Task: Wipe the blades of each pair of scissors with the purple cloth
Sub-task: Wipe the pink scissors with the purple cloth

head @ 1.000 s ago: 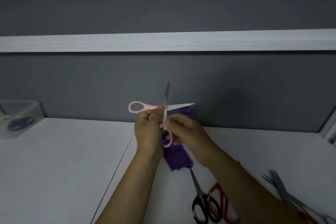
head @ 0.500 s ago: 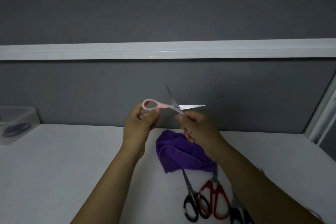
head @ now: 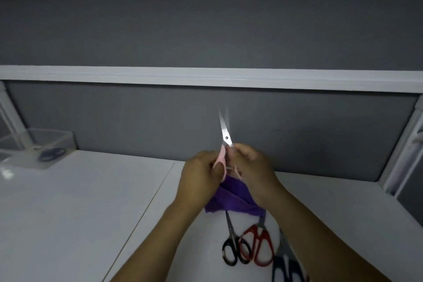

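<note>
Table [head: 80,201]: white; purple cloth [head: 231,201] centre — spare scissors [head: 261,231] at 5 o'clock
Wall [head: 137,117]: grey; clear box [head: 52,142] at 9 o'clock
Hands: left hand [head: 201,174], right hand [head: 254,167] grip pink scissors [head: 225,133]

The left hand [head: 201,174] and right hand [head: 251,167] are bare. Behind the grip, both forearms [head: 164,236] show uncovered skin.

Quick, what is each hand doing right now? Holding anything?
Left hand: closed, gripping one handle of the pink scissors.
Right hand: closed, gripping the other handle of the same scissors.
</note>
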